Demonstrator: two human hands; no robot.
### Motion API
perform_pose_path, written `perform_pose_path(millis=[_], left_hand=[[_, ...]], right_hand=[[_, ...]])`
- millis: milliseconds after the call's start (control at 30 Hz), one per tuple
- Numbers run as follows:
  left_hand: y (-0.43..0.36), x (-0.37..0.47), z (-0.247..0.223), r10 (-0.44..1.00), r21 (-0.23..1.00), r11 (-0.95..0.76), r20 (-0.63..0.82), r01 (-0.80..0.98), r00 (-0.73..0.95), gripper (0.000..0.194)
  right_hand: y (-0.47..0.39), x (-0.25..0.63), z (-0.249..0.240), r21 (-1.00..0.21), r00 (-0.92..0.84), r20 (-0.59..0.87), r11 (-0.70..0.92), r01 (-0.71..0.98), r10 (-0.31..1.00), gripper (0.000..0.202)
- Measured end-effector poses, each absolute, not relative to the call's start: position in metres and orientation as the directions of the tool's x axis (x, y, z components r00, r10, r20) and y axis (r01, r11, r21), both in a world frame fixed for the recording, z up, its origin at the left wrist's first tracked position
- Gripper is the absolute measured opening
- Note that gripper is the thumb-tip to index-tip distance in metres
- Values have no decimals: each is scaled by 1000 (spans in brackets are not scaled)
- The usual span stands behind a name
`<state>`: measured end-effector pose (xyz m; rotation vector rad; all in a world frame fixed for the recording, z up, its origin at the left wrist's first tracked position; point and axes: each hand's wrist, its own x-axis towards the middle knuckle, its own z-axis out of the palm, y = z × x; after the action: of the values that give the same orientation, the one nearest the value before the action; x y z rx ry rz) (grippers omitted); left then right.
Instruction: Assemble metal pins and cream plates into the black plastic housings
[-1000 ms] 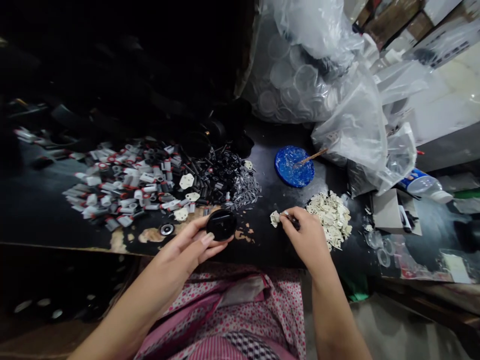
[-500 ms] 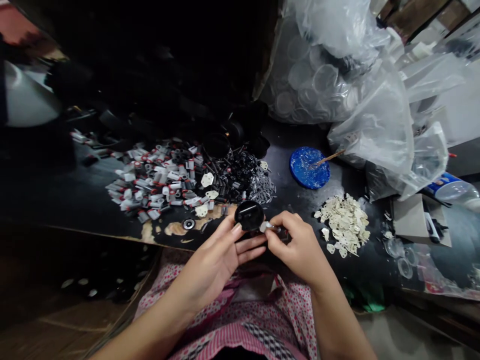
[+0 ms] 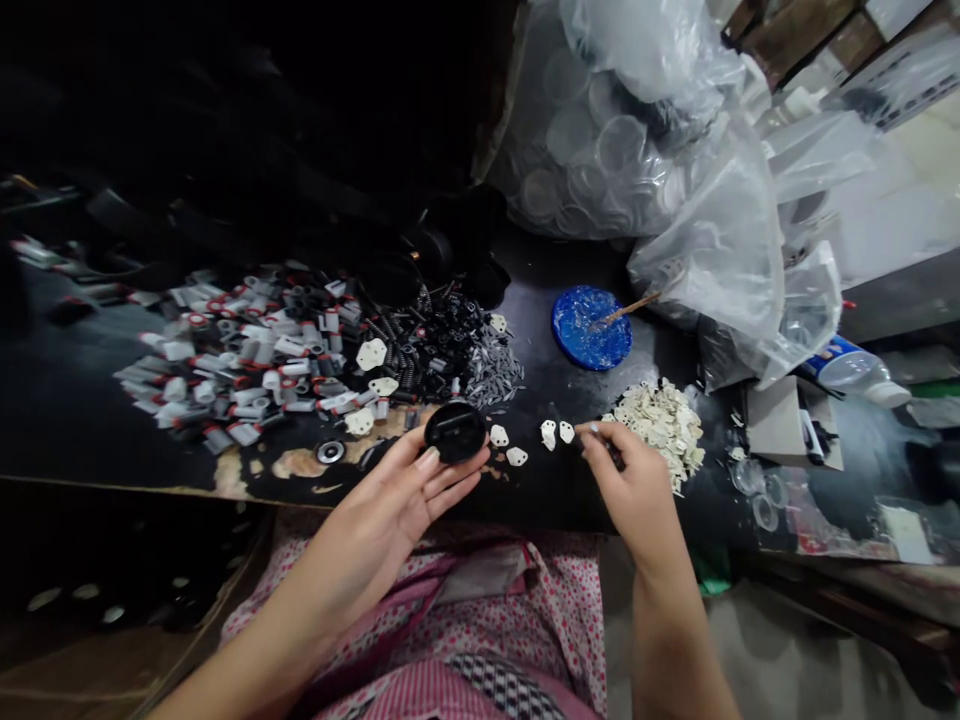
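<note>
Presently, head view: black bench (image 3: pixel 525 505), one camera; left hand (image 3: pixel 405 490) and right hand (image 3: pixel 622 460) low in the frame, well apart.
Change: half a second ago the right hand was up against the cap (image 3: pixel 455 431); it has since drawn off to the right, and loose plates (image 3: pixel 566 432) now show between the hands.
Reading: these plates look singled out from the plate heap (image 3: pixel 664 425), so each should be easier to pinch alone; judgement only.
Left hand: clamped on the cap, thumb over the near rim, fingers below; cap tilted, a bar faintly visible, rest too dark.
Right hand: thumb and forefinger drawn close; something dark under the fingers, cannot tell whether gripped.
Loose plates: two just right of the cap, near the left fingertips; two or three more in a cluster just left of the right fingertips, contact unclear.
Plate heap: right of centre, just beside the right hand, which hides part of its edge.
Blue lid (image 3: pixel 585 345): above centre, smeared, a stick (image 3: pixel 637 303) slanting from it toward upper right.
Tubes (image 3: pixel 247 355): left of the frame, grey with red; springs (image 3: pixel 407 370) right of them; ring (image 3: pixel 330 453) lying below.
Bag (image 3: pixel 592 130): upper right, clear discs inside.
</note>
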<state>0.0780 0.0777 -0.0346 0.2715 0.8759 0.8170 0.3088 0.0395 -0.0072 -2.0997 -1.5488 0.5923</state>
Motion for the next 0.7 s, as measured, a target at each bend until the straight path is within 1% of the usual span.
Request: perform_pose_path(millis=[67, 133, 233, 333, 367, 433, 567, 633, 700], left_hand=[[78, 80, -34, 729, 529, 677, -578, -511, 367, 34], [78, 81, -34, 732, 538, 673, -581, -508, 355, 35], [78, 78, -32, 741, 546, 660, -586, -516, 328, 37], [76, 73, -30, 749, 559, 652, -581, -512, 317, 36], [74, 71, -28, 750, 565, 652, -580, -507, 319, 35], [71, 71, -25, 750, 570, 653, -575, -498, 326, 32], [64, 77, -19, 755, 553, 650, -544, -521, 366, 27], [63, 78, -18, 765, 540, 634, -542, -554, 347, 24], [65, 77, -18, 763, 518, 628, -558, -581, 327, 21]], right_hand=[[42, 314, -9, -549, 307, -108, -314, 775, 946, 20], [46, 314, -13, -501, 301, -137, -329, 800, 944, 19], [51, 311, -17, -437, 318, -137, -345, 831, 938, 17], [51, 309, -17, -430, 358, -142, -383, 817, 923, 18], [51, 307, -16, -453, 369, -144, -392, 800, 918, 19], [49, 300, -12, -539, 365, -142, -382, 751, 920, 21], [49, 268, -5, -750, 227, -189, -290, 594, 955, 20], [52, 251, -5, -811, 175, -211, -273, 517, 962, 19], [54, 237, -6, -850, 151, -199, -247, 465, 968, 18]])
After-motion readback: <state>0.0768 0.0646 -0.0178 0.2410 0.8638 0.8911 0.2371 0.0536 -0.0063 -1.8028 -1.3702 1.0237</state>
